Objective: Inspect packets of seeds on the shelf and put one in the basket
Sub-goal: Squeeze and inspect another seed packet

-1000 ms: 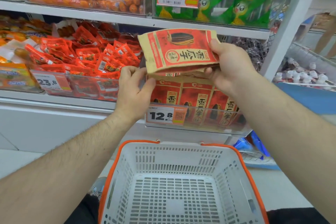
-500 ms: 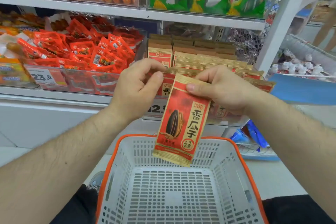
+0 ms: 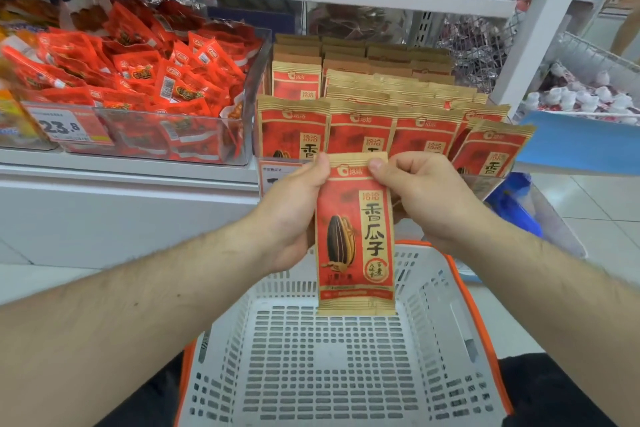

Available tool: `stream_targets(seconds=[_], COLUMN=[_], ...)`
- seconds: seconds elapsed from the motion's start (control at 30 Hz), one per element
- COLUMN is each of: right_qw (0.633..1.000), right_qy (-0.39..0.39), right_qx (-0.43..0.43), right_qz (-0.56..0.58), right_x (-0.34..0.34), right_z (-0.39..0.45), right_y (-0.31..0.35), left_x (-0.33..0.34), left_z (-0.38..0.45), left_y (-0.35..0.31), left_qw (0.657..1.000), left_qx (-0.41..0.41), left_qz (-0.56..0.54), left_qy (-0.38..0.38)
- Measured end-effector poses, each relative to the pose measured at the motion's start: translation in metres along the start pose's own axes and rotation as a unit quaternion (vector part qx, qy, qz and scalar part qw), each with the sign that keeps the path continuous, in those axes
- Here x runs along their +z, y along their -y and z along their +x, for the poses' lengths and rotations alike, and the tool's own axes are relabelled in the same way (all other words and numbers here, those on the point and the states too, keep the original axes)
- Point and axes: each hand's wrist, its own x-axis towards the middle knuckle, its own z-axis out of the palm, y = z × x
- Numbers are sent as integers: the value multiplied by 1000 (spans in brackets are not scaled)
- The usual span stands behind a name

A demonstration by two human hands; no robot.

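I have one seed packet [image 3: 356, 236] held upright in front of me, its printed face toward the camera, hanging directly above the open white basket [image 3: 446, 291] with the orange rim. My left hand [image 3: 289, 215] grips the packet along its left side, thumb laid on the top corner; my right hand [image 3: 420, 192] pinches the top right corner between thumb and curled fingers. The packet's lower edge hangs over the far part of the basket, and I cannot tell whether it touches the far wall.

Behind it, the shelf [image 3: 131, 173] carries the other seed packets [image 3: 360, 128] standing in rows toward its right end, and a clear bin of small red snack packs [image 3: 145, 80] to their left.

I judge the looking-over step to be nearly done: the packet is squared up and readable. The next move, as I see it, calls for loosening both hands so the packet drops flat onto the basket floor, which looks bare. A light, flat packet may catch on the rim, so letting go low seems wise.
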Motion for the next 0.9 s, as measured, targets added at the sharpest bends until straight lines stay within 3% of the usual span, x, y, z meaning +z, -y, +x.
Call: stream_targets(seconds=[0.2, 0.43, 0.9], right_qw=[998, 997, 990], right_qy=[10, 74, 122], right_qx=[26, 35, 68], right_qz=[48, 11, -13], right_x=[2, 0, 10], right_z=[-7, -11, -18], right_y=[-1, -6, -12], left_x=[0, 0, -7], left_z=[-1, -2, 1], left_y=[-4, -8, -10], left_qw=[1000, 996, 987], left_qx=[-10, -37, -75], left_qz=[-10, -57, -74], left_qy=[-23, -60, -120])
